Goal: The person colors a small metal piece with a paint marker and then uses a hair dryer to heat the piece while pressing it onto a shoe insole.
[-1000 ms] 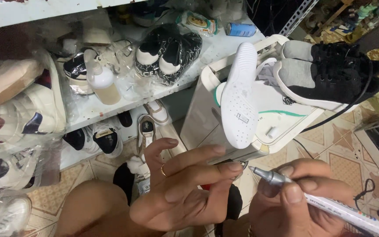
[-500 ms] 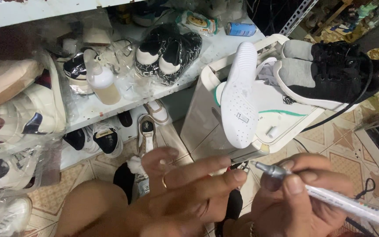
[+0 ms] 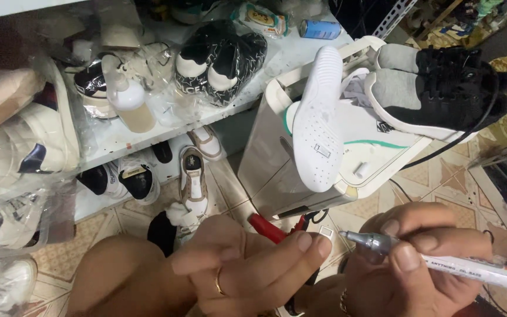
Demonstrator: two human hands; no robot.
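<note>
My right hand (image 3: 418, 258), lower right, grips a slim white paint marker (image 3: 441, 261) near its silver tip. It looks light, stiff and smooth. My left hand (image 3: 253, 270) is curled, holding nothing I can see.

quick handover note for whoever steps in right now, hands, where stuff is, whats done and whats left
Right hand: grip closed on a white paint marker with a silver tip, the tip pointing left.
Left hand: fingers curled just left of the tip; whether they pinch anything cannot be told.
Red-handled pliers lie on the tiled floor behind the hands.
White shoe, sole up, rests on the white box-shaped machine, beside a black sneaker with grey lining.
Done: marker uncapped.
Left: no fresh marker strokes are visible on the shoe.
</note>
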